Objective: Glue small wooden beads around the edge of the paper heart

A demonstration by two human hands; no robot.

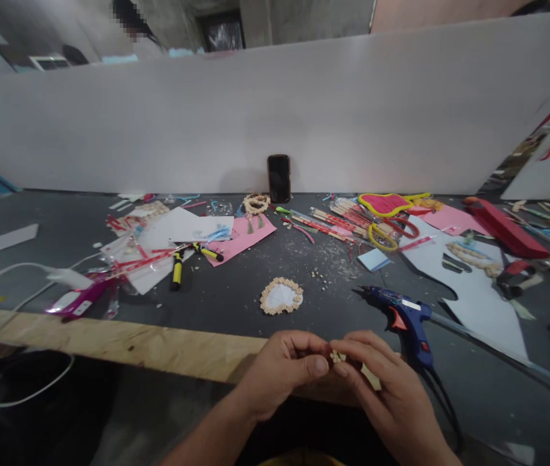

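Note:
Over the wooden front edge of the table, my right hand (384, 382) pinches a small cluster of pale beige bits (337, 356) between thumb and fingertips. Close beside it, my left hand (285, 369) is closed, its thumb pressed to the curled fingers; whatever they hold is hidden. Just beyond lies a white paper shape (281, 298) bordered with similar beige bits. Several loose bits (321, 278) are scattered to its right. A blue hot glue gun (408, 317) with a red trigger rests right of my hands, its nozzle pointing left.
Yellow-black pliers (176, 268), pink paper (246, 238) and a purple glue gun (78, 298) with a white cable lie left. A phone (279, 178) leans on the white partition (255, 116). Rightward are packaged chopsticks (338, 223), yellow-handled scissors (382, 238) and cut white paper (486, 310).

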